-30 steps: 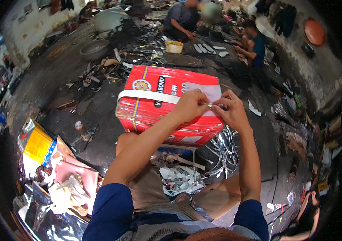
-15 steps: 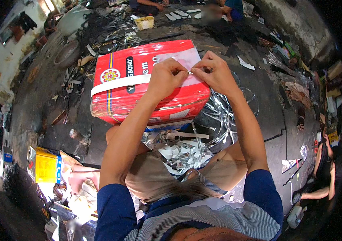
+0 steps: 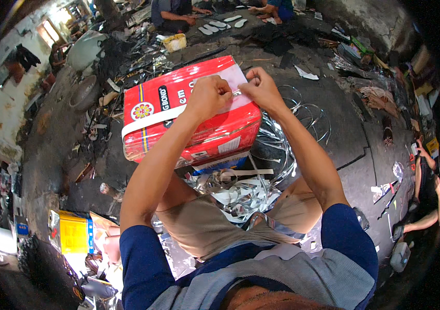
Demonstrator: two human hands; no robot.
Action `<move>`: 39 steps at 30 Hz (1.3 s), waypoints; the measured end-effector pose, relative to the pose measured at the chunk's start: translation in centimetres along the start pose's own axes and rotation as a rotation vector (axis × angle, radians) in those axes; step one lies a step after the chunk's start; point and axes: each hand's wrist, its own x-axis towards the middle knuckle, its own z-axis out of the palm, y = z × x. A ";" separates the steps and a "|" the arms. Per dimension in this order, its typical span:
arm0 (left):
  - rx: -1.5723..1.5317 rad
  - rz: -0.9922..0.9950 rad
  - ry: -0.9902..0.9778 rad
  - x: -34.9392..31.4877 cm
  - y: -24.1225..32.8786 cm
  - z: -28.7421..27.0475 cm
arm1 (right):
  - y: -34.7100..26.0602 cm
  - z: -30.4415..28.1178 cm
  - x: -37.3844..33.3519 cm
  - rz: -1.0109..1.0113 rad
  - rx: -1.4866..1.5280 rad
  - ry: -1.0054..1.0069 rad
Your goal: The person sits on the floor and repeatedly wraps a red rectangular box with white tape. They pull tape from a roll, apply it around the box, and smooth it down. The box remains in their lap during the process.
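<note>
A red cardboard box, wrapped in clear film, stands in front of my knees. Across its top lies a white strip, which runs under my left wrist toward the fingers. My left hand is closed in a pinch over the right part of the box top, thumb against forefinger. Close beside it my right hand pinches too. A small shiny piece shows between the two sets of fingertips, apparently in the right hand's pinch. The left fingers hide what they hold.
White and silver strip scraps heap between my legs. Loose silver strips coil right of the box. A yellow tin stands at lower left. Pale insole-shaped pieces lie at the back by two seated people. Another person's arm shows at right.
The view has shifted, so the box sits slightly lower and turned in it. My hands have drawn a little apart; both remain pinched over the box top.
</note>
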 end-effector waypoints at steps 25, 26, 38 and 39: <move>-0.300 -0.021 0.114 1.9 0.6 3.8 | -1.9 -2.8 2.1 0.338 0.182 -0.002; -0.301 -0.015 0.116 1.9 0.6 4.0 | -2.0 -2.4 3.6 0.187 -0.138 0.068; -0.335 -0.159 0.067 1.7 0.8 3.2 | 14.8 2.1 1.2 0.160 -0.236 0.259; -0.335 -0.149 0.068 1.9 1.1 3.2 | 18.2 2.4 0.4 0.219 -0.270 0.242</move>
